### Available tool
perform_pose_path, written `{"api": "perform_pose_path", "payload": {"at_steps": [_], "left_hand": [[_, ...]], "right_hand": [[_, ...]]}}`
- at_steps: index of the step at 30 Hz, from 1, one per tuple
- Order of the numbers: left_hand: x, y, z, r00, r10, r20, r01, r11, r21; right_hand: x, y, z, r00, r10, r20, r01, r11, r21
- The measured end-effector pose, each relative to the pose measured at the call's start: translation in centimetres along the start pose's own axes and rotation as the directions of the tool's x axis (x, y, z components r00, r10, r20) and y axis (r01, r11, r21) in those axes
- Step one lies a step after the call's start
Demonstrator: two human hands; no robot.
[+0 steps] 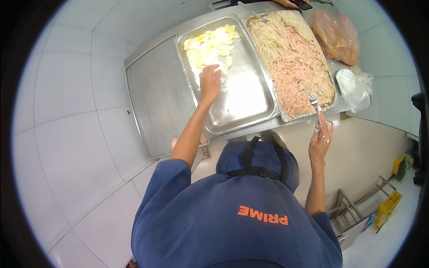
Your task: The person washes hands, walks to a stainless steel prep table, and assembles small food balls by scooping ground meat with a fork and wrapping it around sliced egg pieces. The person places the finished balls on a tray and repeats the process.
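Note:
My left hand (pixel 210 82) reaches into a shallow metal tray (pixel 246 105), its fingertips at the near edge of a pile of sliced boiled eggs (pixel 212 44). Thumb and forefinger look slightly apart beside a slice; whether they touch it is hard to tell. My right hand (pixel 321 136), smeared with white, is closed round the handle of a fork (pixel 314 103). The fork's tines rest on a pinkish minced mixture with green flecks (pixel 290 58). This mixture fills a second tray (pixel 286 117) to the right of the egg tray.
A ridged grey metal surface (pixel 156 89) lies left of the trays. On the right are a clear bag of orange-brown food (pixel 337 38) and a bag with something white (pixel 355 87). Another person's hand (pixel 286 2) shows at the far edge. Metal rails (pixel 346 207) and a yellow crate (pixel 388 207) stand lower right.

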State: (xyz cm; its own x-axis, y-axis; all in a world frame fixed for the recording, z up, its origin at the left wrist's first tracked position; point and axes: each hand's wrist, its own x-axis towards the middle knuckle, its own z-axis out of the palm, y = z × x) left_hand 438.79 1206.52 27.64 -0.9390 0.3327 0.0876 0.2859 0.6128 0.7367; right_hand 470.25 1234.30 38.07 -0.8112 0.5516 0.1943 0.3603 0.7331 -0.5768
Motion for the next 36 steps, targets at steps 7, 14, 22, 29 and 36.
{"api": "perform_pose_path", "payload": {"at_steps": [7,14,22,29,36], "left_hand": [[4.1,-4.0,1.0,0.856,0.342,0.388,-0.471,0.825,0.312],[4.8,-5.5,2.0,0.805,0.430,0.409,-0.547,0.805,0.231],[3.7,-5.0,2.3,0.844,0.362,0.396,-0.472,0.852,0.226],[1.7,1.8,-1.0,0.941,-0.142,0.307,0.269,0.863,-0.427],[-3.5,9.7,-5.7,0.844,-0.275,0.461,0.533,0.334,-0.777]], "right_hand": [[-1.0,1.9,-1.0,0.999,0.022,-0.040,-0.022,1.000,-0.008],[0.4,2.7,-2.5,0.997,0.078,-0.004,-0.078,0.996,-0.039],[3.0,5.7,-1.2,0.932,0.045,0.359,0.013,0.988,-0.156],[3.7,6.3,2.3,0.826,0.053,0.561,0.166,0.928,-0.333],[4.9,5.1,2.2,0.775,0.012,0.632,0.275,0.894,-0.354]]}}
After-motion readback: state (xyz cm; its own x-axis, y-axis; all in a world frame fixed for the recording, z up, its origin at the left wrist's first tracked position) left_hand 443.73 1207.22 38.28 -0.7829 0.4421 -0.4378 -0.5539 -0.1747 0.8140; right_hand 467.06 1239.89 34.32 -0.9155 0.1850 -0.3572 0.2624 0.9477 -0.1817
